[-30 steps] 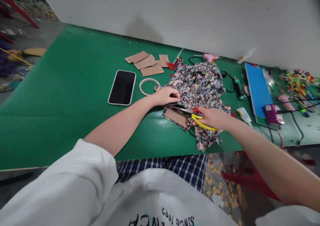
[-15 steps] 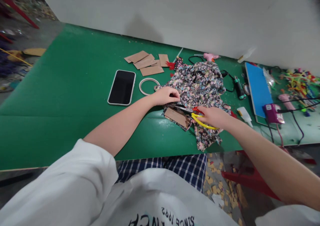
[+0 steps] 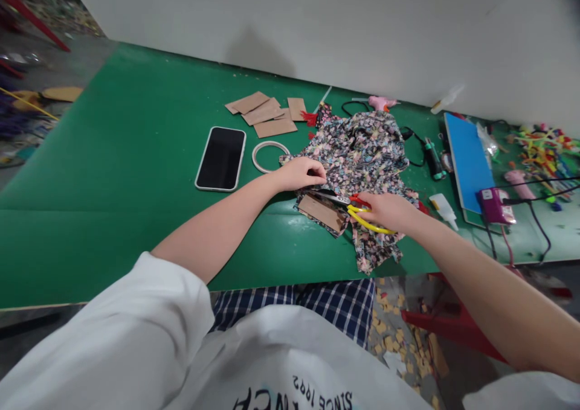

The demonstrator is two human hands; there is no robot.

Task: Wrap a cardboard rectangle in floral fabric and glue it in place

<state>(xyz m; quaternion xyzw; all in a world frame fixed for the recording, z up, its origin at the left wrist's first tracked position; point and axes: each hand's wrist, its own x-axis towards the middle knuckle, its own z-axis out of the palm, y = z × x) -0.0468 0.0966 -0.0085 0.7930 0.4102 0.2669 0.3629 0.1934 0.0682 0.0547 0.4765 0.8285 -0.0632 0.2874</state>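
A crumpled floral fabric (image 3: 362,147) lies on the green table, dark with small pink and blue flowers. My left hand (image 3: 302,173) is closed on its near edge, thumb and fingers pinched together. My right hand (image 3: 385,212) grips the scissors (image 3: 369,223), which have red and yellow handles. Their blades point left along the fabric edge, towards my left fingers, and the tips are partly hidden. Just below the blades, a brown cardboard rectangle (image 3: 321,212) rests on a strip of the same fabric.
Left of the fabric are a tape ring (image 3: 255,157), a phone (image 3: 221,159) and several cardboard pieces (image 3: 265,115). At right lie a white glue bottle (image 3: 444,209), a blue board (image 3: 469,159), a purple power adapter (image 3: 496,206) with cords, and colourful bits (image 3: 550,153). A pink glue gun (image 3: 381,103) sits behind.
Almost nothing differs. The scissors' blades look slightly closer together, while both hands keep their places on the fabric and handles.
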